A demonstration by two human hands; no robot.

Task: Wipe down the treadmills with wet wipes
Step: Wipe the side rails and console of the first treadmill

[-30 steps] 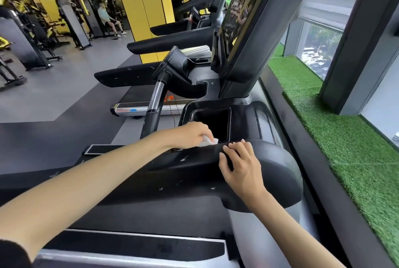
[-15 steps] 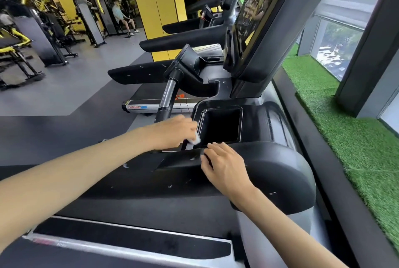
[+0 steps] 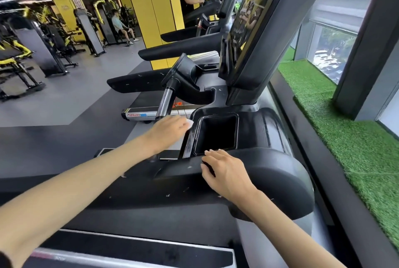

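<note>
The black treadmill (image 3: 269, 172) fills the middle of the view, with a thick padded side handrail and a square cup well (image 3: 216, 134) in its console. My left hand (image 3: 167, 130) holds a white wet wipe (image 3: 190, 124), pressed on the console's left edge beside the well; only a corner of the wipe shows past the fingers. My right hand (image 3: 226, 171) rests on the top of the handrail just in front of the well, fingers bent over its edge.
A tilted display screen (image 3: 244, 30) rises right behind the well. More treadmills (image 3: 151, 82) stand in a row to the left and behind. An artificial grass ledge (image 3: 345, 138) and a window run along the right. People exercise in the background.
My left hand has slid the wipe away from the handrail, leftward and up along the console's edge. My right hand stayed on the handrail. The view shifted slightly.
</note>
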